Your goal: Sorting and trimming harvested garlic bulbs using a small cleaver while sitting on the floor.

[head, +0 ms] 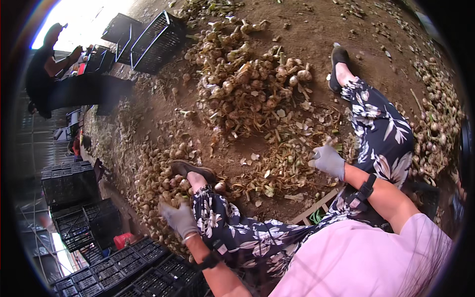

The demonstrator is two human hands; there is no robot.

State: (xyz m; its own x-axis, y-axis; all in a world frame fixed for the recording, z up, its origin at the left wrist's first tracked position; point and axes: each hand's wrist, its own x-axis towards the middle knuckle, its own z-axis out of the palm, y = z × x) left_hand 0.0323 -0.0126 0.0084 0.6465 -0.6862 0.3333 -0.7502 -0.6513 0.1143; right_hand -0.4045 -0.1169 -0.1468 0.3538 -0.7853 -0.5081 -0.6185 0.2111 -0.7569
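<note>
My left hand (179, 219), in a pale grey glove, is over the heap of trimmed garlic bulbs (163, 174) beside my left shoe. Its thumb and fingers are apart, somewhat blurred, and no bulb shows between them. My right hand (329, 162), gloved alike, is closed around a slim cutting tool (305, 147), mostly hidden by the fingers. Cut stalks and dry skins (285, 167) litter the soil below that tool. Between my feet and farther out lies a large pile of garlic (245, 81), with stalks and roots showing on many bulbs.
Black plastic crates (156, 44) stand beyond the pile, and more are stacked (70, 185) at left. Crates (118, 263) also line the lower left near a red container (123, 240). Another person (55, 74) is at upper left. More garlic (436, 130) lies right of my leg.
</note>
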